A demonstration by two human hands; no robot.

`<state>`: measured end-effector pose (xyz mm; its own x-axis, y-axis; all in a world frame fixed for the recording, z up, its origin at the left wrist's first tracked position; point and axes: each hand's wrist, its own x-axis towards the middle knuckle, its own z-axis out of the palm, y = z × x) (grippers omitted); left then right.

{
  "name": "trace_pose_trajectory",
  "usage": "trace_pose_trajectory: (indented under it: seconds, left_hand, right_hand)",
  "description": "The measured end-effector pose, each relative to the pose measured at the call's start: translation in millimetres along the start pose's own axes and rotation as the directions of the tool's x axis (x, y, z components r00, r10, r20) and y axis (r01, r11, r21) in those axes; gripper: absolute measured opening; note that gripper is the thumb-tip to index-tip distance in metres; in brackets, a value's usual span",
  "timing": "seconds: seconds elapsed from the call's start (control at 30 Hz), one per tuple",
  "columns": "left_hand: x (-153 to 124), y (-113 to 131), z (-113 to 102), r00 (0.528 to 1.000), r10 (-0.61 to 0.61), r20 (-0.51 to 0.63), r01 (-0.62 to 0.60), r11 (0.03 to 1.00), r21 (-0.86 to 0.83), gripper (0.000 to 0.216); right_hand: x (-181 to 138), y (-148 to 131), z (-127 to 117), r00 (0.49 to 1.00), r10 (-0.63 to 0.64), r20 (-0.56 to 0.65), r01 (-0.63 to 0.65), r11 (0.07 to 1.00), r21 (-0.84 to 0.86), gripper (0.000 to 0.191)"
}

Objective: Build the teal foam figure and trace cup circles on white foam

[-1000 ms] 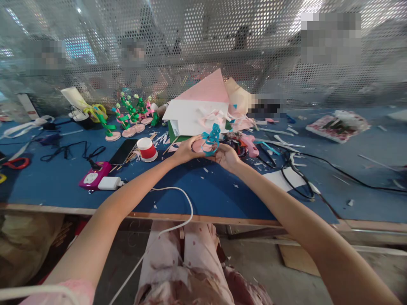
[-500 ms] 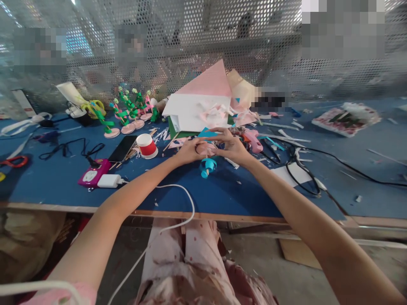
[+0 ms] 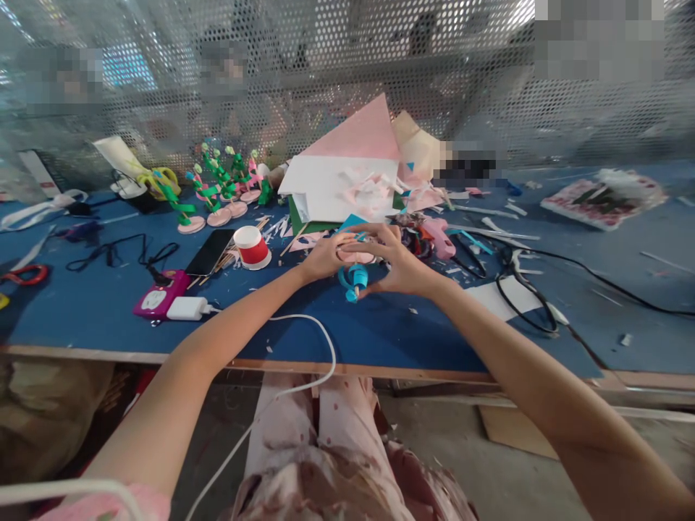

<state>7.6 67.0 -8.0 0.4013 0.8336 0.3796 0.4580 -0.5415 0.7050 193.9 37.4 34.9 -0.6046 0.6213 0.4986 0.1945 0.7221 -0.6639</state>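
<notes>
Head view, blue paper spiral (image 3: 358, 276), between hands (image 3: 326, 258) (image 3: 406, 266)

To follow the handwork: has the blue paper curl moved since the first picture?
Yes, downward in the view: the blue paper curl reached higher than the red-and-white cup then, and now is mostly lower than it.

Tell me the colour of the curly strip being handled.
The curly strip is bright blue, best seen in the head view.
</notes>
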Motion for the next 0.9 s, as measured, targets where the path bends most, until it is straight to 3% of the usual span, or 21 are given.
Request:
trace_pose_trajectory:
  seconds: [0.13, 0.2, 0.3, 0.4, 0.53, 0.63, 0.8, 0.9]
  left_hand:
    - [-1, 1, 0, 0.999, 0.043, -0.011, -0.043, 0.999, -0.033, 0.068]
    - [-1, 1, 1, 0.998, 0.055, -0.008, -0.056, 0.998, -0.040, 0.076]
    - [0, 0, 2, 0.999, 0.044, -0.015, -0.045, 0.998, -0.042, 0.083]
    - [-1, 0, 3, 1.000, 0.021, -0.013, -0.022, 0.998, -0.054, 0.085]
    - [-2, -2, 5, 1.000, -0.001, 0.000, 0.002, 0.999, -0.054, 0.088]
    - [-3, -2, 5, 1.000, -0.014, 0.010, 0.015, 0.999, -0.039, 0.088]
    - [-2, 2, 2, 0.998, 0.043, 0.048, -0.039, 0.997, -0.071, 0.074]
    - [-2, 4, 1, 0.999, -0.003, 0.043, 0.005, 0.999, -0.044, 0.081]
  right_hand:
    - [2, -3, 9, 0.991, 0.024, -0.128, -0.015, 0.997, 0.071, 0.012]
    - [2, 0, 9, 0.969, 0.061, -0.239, -0.033, 0.992, 0.119, 0.012]
    - [4, 11, 8, 0.897, 0.124, -0.424, -0.058, 0.984, 0.166, 0.013]
    - [8, 24, 7, 0.827, 0.234, -0.511, -0.082, 0.950, 0.301, 0.015]
    - [13, 31, 10, 0.826, 0.392, -0.404, -0.140, 0.838, 0.527, 0.030]
    - [15, 30, 13, 0.821, 0.474, -0.317, -0.216, 0.773, 0.597, 0.039]
    - [17, 33, 15, 0.830, 0.493, -0.261, -0.223, 0.721, 0.656, 0.046]
    - [18, 39, 15, 0.829, 0.487, -0.276, -0.229, 0.746, 0.626, 0.050]
